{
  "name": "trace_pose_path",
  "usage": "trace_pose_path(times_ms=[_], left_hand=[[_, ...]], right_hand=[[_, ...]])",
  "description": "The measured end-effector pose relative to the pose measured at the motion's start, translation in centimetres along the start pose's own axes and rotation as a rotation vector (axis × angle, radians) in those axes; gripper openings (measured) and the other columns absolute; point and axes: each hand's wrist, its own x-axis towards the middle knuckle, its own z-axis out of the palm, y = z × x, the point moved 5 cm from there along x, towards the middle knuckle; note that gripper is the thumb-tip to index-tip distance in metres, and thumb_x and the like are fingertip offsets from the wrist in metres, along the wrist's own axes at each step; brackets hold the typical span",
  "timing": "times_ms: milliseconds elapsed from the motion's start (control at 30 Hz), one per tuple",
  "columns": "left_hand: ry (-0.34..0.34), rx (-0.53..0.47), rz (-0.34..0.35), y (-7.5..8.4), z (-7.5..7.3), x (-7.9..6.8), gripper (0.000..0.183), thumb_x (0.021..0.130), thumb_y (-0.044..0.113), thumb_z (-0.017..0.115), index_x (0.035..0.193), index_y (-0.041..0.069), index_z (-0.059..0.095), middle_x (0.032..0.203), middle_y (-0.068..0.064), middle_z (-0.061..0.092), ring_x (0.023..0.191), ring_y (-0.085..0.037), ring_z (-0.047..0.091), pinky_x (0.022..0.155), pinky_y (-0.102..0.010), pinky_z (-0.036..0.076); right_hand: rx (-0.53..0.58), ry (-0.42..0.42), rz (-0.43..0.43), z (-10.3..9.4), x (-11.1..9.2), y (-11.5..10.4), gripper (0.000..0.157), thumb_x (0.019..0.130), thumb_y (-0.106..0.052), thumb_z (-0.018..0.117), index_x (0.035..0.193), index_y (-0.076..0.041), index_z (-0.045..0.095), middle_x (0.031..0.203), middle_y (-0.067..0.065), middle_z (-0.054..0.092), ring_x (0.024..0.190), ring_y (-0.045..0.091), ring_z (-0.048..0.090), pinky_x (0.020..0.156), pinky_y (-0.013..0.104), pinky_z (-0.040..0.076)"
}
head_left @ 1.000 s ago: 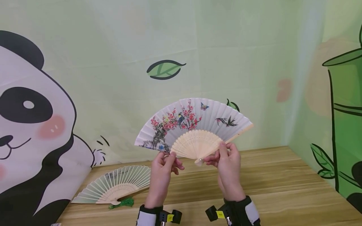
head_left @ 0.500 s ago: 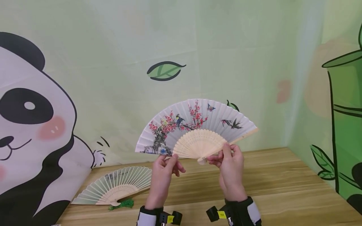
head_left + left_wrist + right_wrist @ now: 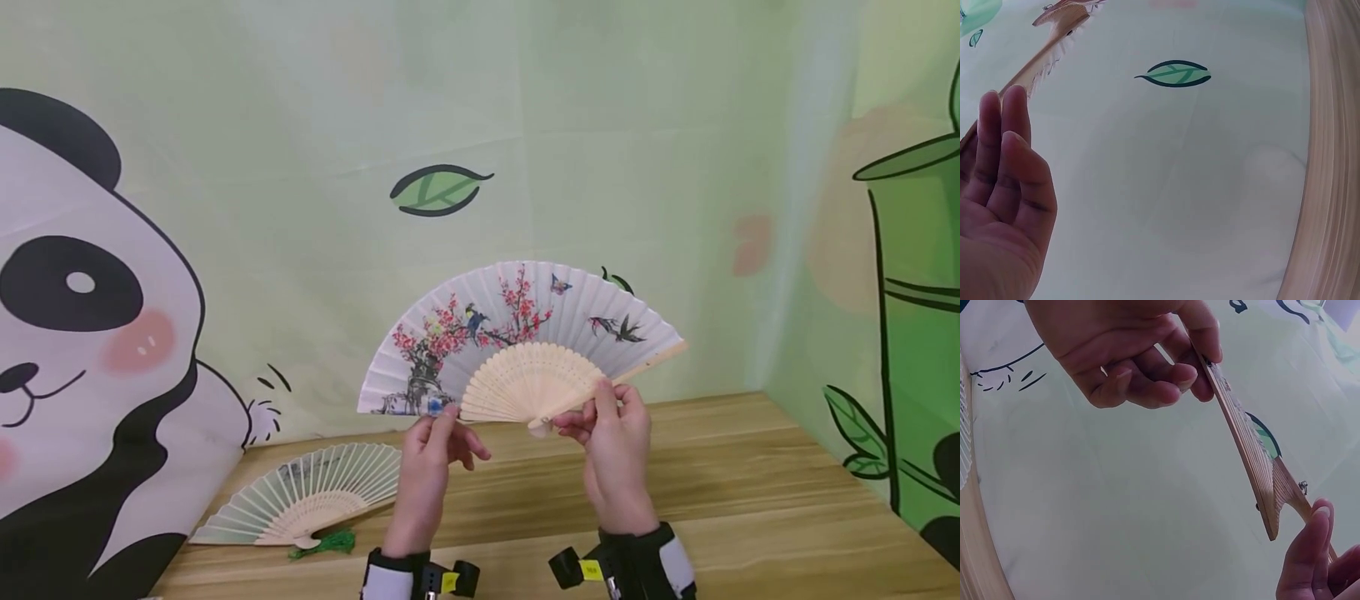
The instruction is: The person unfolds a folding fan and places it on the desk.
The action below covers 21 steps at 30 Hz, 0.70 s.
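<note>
A white folding fan [image 3: 517,321], painted with pink blossoms, birds and a butterfly, is spread in a wide arc above the table. My left hand [image 3: 431,467] pinches its lower left edge, thumb in front; the other fingers hang loosely. Near the pivot, my right hand [image 3: 618,450] grips the pale guard stick on the right side between thumb and fingers. The right wrist view shows the fan [image 3: 1244,444] nearly edge-on, the left hand [image 3: 1141,362] above and the right hand [image 3: 1307,559] at lower right. Fingers of the left hand [image 3: 1013,181] overlap the fan's edge in the left wrist view.
A second spread fan, pale green [image 3: 330,483] with a green tassel [image 3: 330,542], lies on the wooden table [image 3: 712,467] at left. Behind the table hangs a light green cloth [image 3: 300,167] printed with a panda, leaves and bamboo.
The fan has spread slightly wider, and my right hand has moved a little to the right with it. My left thumb has shifted left along the fan's lower edge.
</note>
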Motion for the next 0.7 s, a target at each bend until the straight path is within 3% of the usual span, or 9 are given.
trace_pose_path(times_ms=[300, 567, 700], left_hand=[[0.125, -0.042, -0.044, -0.3, -1.3, 0.1, 0.026, 0.101, 0.023, 0.055, 0.102, -0.003, 0.059, 0.090, -0.014, 0.065, 0.064, -0.019, 0.065, 0.054, -0.026, 0.048], [0.174, -0.100, -0.009, 0.0, -2.9, 0.1, 0.023, 0.100, 0.018, 0.056, 0.107, -0.004, 0.058, 0.086, -0.010, 0.063, 0.063, -0.019, 0.064, 0.052, -0.025, 0.047], [0.232, -0.127, 0.010, 0.2, -3.6, 0.0, 0.023, 0.100, 0.015, 0.056, 0.115, -0.002, 0.055, 0.085, -0.009, 0.061, 0.062, -0.018, 0.062, 0.051, -0.024, 0.045]], right_hand=[[0.026, 0.032, 0.018, -0.2, 0.2, 0.2, 0.022, 0.107, -0.026, 0.040, 0.097, -0.006, 0.038, 0.072, 0.001, 0.043, 0.063, 0.016, 0.066, 0.061, 0.028, 0.056], [0.036, 0.057, -0.005, -0.2, 0.0, 0.2, 0.021, 0.107, -0.024, 0.040, 0.096, -0.006, 0.038, 0.073, 0.001, 0.041, 0.064, 0.015, 0.066, 0.064, 0.029, 0.057], [0.042, 0.070, -0.019, -0.1, 0.0, 0.3, 0.021, 0.107, -0.024, 0.040, 0.096, -0.006, 0.038, 0.073, 0.001, 0.042, 0.063, 0.015, 0.066, 0.064, 0.029, 0.057]])
